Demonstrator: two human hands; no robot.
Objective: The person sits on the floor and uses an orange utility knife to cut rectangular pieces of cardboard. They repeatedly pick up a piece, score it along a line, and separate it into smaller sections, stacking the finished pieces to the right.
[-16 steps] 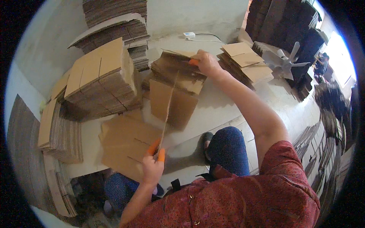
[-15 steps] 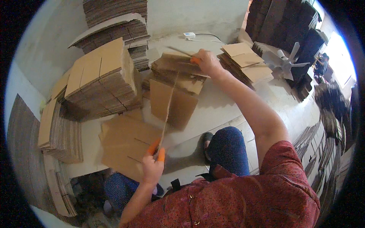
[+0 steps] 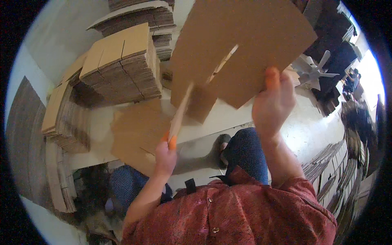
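My right hand (image 3: 273, 104), with orange covering on its fingertips, is closed on the lower right edge of a large brown cardboard sheet (image 3: 249, 36). The raised sheet is tilted and has a long slot in it. Lower and to the left, my left hand (image 3: 166, 155) pinches another cardboard piece (image 3: 181, 108), seen almost edge-on and slanting up from the fingers. Its upper end comes close to the large sheet; whether they touch I cannot tell. Several loose flat cardboard sheets (image 3: 141, 126) lie to the left of my left hand. The large sheet hides much behind it.
A tall stack of slotted cardboard (image 3: 122, 69) stands at the left, with a lower stack (image 3: 67, 116) nearer me. A white-bladed fan (image 3: 314, 73) is at the right. More cardboard stacks line the right side. My knees (image 3: 247, 153) are under the work surface's edge.
My right hand has come nearer and to the right, now raising a large cardboard sheet instead of the thin piece it held over the far stack. My left hand keeps its cardboard, slightly higher.
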